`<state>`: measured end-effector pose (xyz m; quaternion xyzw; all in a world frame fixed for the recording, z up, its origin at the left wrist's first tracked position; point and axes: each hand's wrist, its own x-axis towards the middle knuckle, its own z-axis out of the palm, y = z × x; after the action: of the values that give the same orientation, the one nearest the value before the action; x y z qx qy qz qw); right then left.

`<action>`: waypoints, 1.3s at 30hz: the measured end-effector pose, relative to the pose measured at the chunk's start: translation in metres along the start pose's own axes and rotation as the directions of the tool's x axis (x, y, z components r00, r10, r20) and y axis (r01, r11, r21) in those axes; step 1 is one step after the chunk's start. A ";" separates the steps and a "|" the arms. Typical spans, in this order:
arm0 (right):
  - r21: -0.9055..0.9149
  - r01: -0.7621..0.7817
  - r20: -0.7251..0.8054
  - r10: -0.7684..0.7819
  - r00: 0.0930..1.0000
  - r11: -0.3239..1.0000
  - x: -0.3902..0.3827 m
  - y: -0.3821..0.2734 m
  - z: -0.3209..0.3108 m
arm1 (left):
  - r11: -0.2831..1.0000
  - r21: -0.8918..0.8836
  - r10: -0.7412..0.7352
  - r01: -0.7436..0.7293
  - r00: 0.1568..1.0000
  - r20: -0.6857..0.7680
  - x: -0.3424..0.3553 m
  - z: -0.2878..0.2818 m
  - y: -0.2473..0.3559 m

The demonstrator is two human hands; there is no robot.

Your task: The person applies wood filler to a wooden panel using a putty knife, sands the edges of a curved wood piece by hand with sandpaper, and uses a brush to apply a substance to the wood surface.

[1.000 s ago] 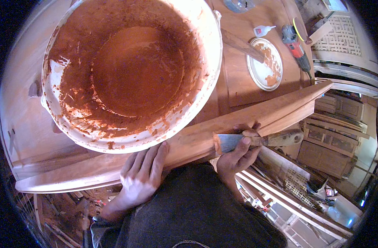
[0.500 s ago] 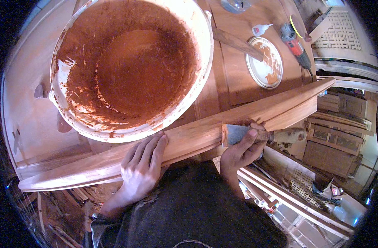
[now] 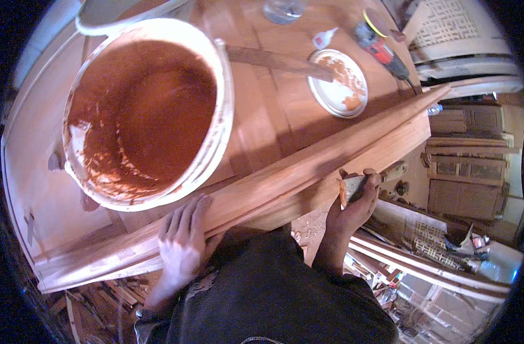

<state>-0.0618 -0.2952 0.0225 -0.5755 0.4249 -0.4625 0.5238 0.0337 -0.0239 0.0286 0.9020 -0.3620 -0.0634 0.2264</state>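
Observation:
A long profiled wooden board (image 3: 285, 178) lies diagonally along the near edge of the worktop. My left hand (image 3: 180, 243) is closed over the board's near edge at left, fingertips on its upper face. Right of centre, against the board's near side, my right hand (image 3: 358, 206) grips a putty knife (image 3: 391, 172) with orange-brown paste on its blade edge. Beyond the board stands a large white bucket (image 3: 222, 114), its inside smeared with reddish-brown paste. A white round lid (image 3: 325, 92) with orange smears lies to its right, and a wooden stick (image 3: 262, 59) reaches onto the lid.
An angle grinder (image 3: 382, 51) lies at the far right of the worktop, near a small white bottle (image 3: 324, 38) and a clear container (image 3: 282, 10). Panels (image 3: 457, 206) and long boards (image 3: 422, 264) fill the right side; wood scraps (image 3: 101, 304) lie below at left.
My view has shifted, showing more beyond the bucket. The board now shows more of its grooved side. My right hand has moved rightward, and the knife blade is turned more edge-on.

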 end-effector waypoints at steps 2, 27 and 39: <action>0.054 -0.046 -0.074 0.050 0.996 0.998 0.007 0.004 -0.020 | 1.000 -0.012 -0.003 0.003 1.000 -0.014 0.003 0.004 0.000; -0.599 0.499 0.288 -0.413 0.864 0.626 -0.117 0.003 -0.113 | 0.553 -0.814 0.543 0.178 0.664 0.514 0.009 0.019 0.131; -0.128 -0.011 0.217 0.038 0.975 0.992 -0.082 -0.028 -0.124 | 0.679 -0.657 0.554 -0.326 0.815 0.168 0.015 0.062 0.148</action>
<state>-0.1997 -0.2392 0.0463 -0.6494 0.4000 -0.3622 0.5358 -0.0653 -0.1506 0.0420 0.6386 -0.5669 -0.2783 0.4397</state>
